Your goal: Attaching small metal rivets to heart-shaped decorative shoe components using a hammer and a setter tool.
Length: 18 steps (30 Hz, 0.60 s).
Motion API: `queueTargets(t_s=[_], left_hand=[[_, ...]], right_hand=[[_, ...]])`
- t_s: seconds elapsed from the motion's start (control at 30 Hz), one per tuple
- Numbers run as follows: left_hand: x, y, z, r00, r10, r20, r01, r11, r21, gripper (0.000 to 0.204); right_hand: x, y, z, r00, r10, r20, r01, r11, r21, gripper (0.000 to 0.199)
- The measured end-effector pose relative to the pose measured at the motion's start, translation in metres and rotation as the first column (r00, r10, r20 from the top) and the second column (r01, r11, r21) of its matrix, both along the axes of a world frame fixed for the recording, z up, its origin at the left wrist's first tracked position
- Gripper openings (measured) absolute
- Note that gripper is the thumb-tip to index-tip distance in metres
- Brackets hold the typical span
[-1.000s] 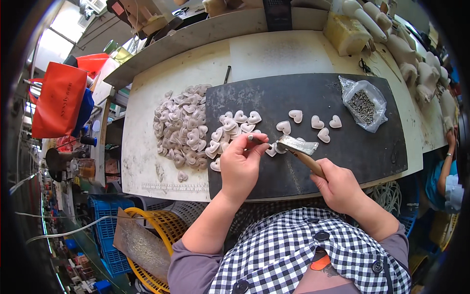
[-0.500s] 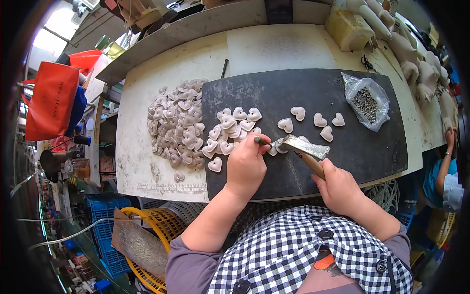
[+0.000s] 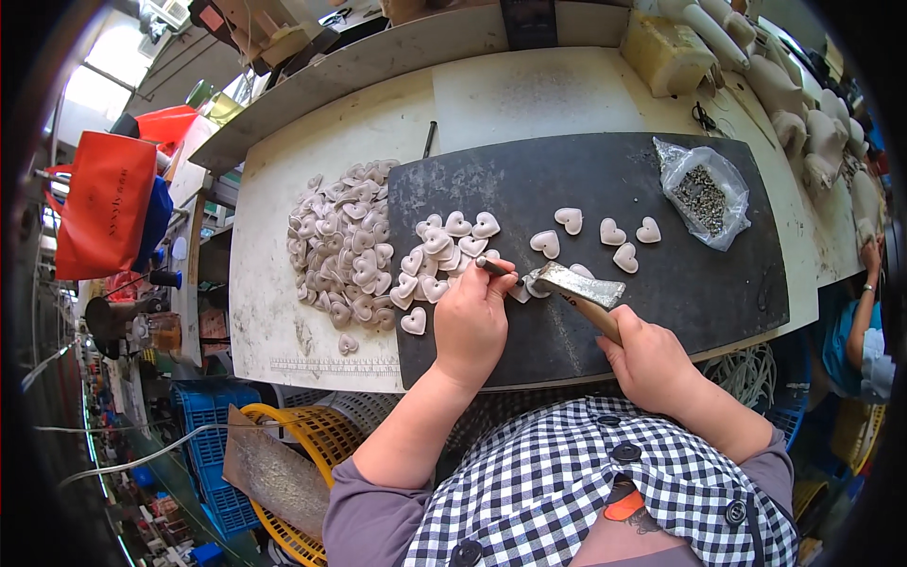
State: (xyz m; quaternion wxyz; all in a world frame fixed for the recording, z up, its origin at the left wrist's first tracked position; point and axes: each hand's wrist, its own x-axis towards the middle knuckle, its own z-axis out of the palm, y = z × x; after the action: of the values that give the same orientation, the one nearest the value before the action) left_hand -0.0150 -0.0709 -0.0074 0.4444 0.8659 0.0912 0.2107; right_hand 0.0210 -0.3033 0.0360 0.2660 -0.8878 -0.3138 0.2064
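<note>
A heap of pale heart pieces (image 3: 340,248) lies on my bench (image 3: 274,312), spilling onto the dark mat (image 3: 661,302). My left hand (image 3: 470,321) pinches a thin metal punch (image 3: 498,268) against a heart piece (image 3: 521,291) on the mat. Touching it on the right is the hammer (image 3: 578,288), its wooden handle gripped by my right hand (image 3: 652,364). Further right lie four loose hearts (image 3: 612,232) and a plastic bag of small parts (image 3: 701,191).
</note>
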Motion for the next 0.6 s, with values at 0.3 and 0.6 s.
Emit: queueTargets(t_s=[0.3,0.6], left_hand=[[0.005,-0.006,0.007,0.990,-0.119,0.077,0.081,0.918,0.388,0.020],[-0.006,-0.008,-0.002,0.998,-0.052,0.043,0.032,0.925,0.378,0.007]], right_hand=[[0.006,-0.005,0.006,0.998,-0.050,-0.044,0.058,0.973,0.225,0.017],[0.008,-0.002,0.018,0.984,-0.016,0.180,-0.044,0.945,0.323,0.030]])
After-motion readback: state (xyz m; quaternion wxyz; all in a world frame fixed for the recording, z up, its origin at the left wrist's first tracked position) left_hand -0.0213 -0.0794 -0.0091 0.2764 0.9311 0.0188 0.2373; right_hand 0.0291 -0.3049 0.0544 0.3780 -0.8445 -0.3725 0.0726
